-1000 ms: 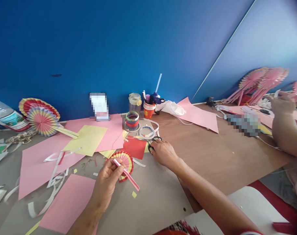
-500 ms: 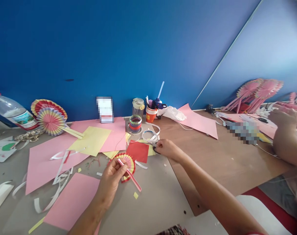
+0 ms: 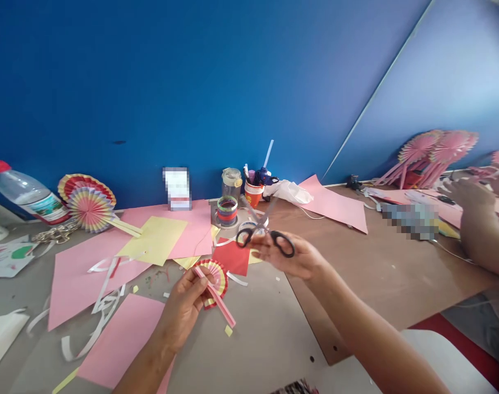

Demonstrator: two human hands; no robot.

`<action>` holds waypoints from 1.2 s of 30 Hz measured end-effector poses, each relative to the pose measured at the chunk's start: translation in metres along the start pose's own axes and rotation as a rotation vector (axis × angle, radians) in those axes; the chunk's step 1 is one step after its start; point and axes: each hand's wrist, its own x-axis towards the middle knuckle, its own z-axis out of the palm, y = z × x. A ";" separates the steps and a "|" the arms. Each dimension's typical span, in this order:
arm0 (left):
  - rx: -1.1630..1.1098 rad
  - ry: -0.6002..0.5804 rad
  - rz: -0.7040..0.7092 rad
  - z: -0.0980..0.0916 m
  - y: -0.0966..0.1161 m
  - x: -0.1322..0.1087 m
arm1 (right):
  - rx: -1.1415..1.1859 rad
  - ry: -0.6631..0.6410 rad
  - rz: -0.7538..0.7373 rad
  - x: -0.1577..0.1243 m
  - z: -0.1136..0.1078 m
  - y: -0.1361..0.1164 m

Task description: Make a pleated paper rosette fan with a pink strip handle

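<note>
My left hand (image 3: 181,309) pinches a folded pink paper strip (image 3: 222,307) between thumb and fingers. Right behind it lies a pleated paper rosette (image 3: 218,274) in red, yellow and pink, partly covered by the hand. Scissors (image 3: 261,223) with black handle loops rest in my right hand (image 3: 296,258), which is turned palm up. Their blades are spread apart and point away from me, toward the cups. A red paper square (image 3: 231,256) lies on the table between the hands, with a roll of clear tape beyond it, half hidden by the scissors.
Pink sheets (image 3: 80,284), a yellow sheet (image 3: 159,241) and white strips (image 3: 95,334) cover the left side. A bottle (image 3: 39,200) and a finished paper fan (image 3: 91,207) stand there. By the wall are a clear jar (image 3: 231,186) and a red cup (image 3: 253,195). Another person's arm (image 3: 481,235) is at right.
My right hand has turned palm up and lifted, bringing the scissors into full view with blades apart. My left hand has moved slightly down and left, keeping the strip.
</note>
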 end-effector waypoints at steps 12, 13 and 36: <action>-0.100 0.160 0.092 -0.003 0.007 0.008 | 0.213 -0.135 0.008 0.036 0.023 0.063; -0.112 0.165 0.096 -0.003 0.007 0.008 | 0.232 -0.121 0.003 0.035 0.023 0.067; -0.178 0.065 0.080 -0.004 0.008 0.002 | -0.243 0.565 0.412 0.040 -0.014 0.068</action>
